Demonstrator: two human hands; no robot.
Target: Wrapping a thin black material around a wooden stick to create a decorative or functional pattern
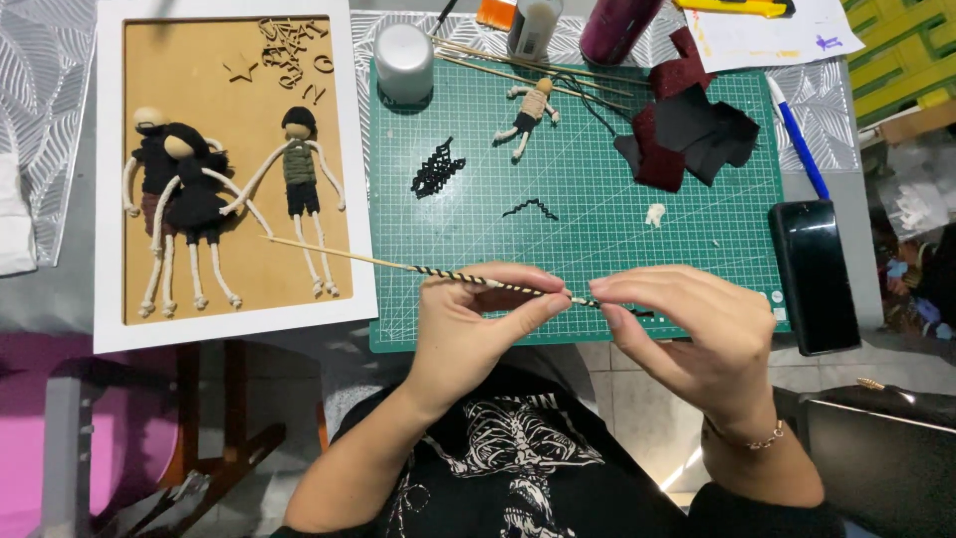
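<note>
Wooden frame tray (112,179) on your left has three string dolls (199,189) lying in it, with little wooden letters (289,55) up top. On the green cutting mat (588,179) sits another small doll (528,110), a white jar (403,60) and dark fabric scraps (687,130). Your left hand (468,329) pinches a thin wooden skewer (398,264) wrapped in black thread (478,279), and your right hand (687,329) pinches its other end, both over the mat's near edge.
</note>
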